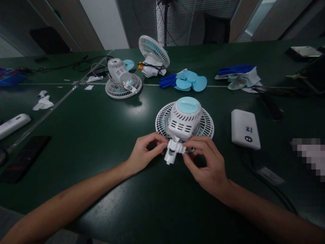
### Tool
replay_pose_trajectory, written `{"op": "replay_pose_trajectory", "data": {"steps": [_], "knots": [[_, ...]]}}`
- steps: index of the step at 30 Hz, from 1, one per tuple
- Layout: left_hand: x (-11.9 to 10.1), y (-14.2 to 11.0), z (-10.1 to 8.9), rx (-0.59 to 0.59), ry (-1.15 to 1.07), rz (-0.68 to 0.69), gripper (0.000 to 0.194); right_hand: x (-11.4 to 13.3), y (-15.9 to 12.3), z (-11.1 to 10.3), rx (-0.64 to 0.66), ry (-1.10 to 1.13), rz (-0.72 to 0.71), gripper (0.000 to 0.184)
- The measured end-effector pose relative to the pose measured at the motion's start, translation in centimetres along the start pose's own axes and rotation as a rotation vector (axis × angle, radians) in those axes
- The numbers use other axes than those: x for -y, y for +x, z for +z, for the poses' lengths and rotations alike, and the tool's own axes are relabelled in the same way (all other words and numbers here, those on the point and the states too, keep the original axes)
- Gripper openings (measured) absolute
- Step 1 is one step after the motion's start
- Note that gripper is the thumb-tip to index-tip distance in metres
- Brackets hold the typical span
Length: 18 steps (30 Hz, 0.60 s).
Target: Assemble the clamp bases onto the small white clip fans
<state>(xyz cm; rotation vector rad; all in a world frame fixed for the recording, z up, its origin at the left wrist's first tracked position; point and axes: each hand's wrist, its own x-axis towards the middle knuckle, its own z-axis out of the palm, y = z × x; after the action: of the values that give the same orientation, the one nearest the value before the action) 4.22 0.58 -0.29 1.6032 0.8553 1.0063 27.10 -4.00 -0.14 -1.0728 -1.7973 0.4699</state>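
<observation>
A small white fan (185, 118) lies grille-down on the dark green table, its motor housing with a light blue cap facing up. From the housing a white clamp joint (173, 149) points toward me. My left hand (148, 147) pinches the joint's left side between thumb and index finger. On the other side, my right hand (205, 159) has its thumb and fingers closed on the knob (181, 148) of the joint. The fingertips partly cover what they grip.
Two more fans, one face-down (122, 79) and one tilted (153, 56), sit farther back. Behind my fan lie loose blue blades (191, 80) and blue-white gloves (238, 76). A white power bank (245, 128) is to the right, a black phone-like slab (24, 157) to the left.
</observation>
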Motion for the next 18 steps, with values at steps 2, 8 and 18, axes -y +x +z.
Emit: {"op": "replay_pose_trajectory", "data": {"steps": [2, 8, 18], "knots": [[0.03, -0.03, -0.04, -0.001, 0.001, -0.004, 0.013, 0.04, 0.04, -0.09, 0.003, 0.004, 0.005, 0.03], [0.15, -0.05, -0.15, 0.001, 0.003, 0.001, 0.013, -0.12, 0.07, -0.16, 0.018, 0.005, 0.009, 0.027], [0.06, 0.0, -0.1, -0.007, -0.005, -0.008, 0.012, -0.11, 0.13, -0.23, 0.021, -0.004, 0.019, 0.01]]}}
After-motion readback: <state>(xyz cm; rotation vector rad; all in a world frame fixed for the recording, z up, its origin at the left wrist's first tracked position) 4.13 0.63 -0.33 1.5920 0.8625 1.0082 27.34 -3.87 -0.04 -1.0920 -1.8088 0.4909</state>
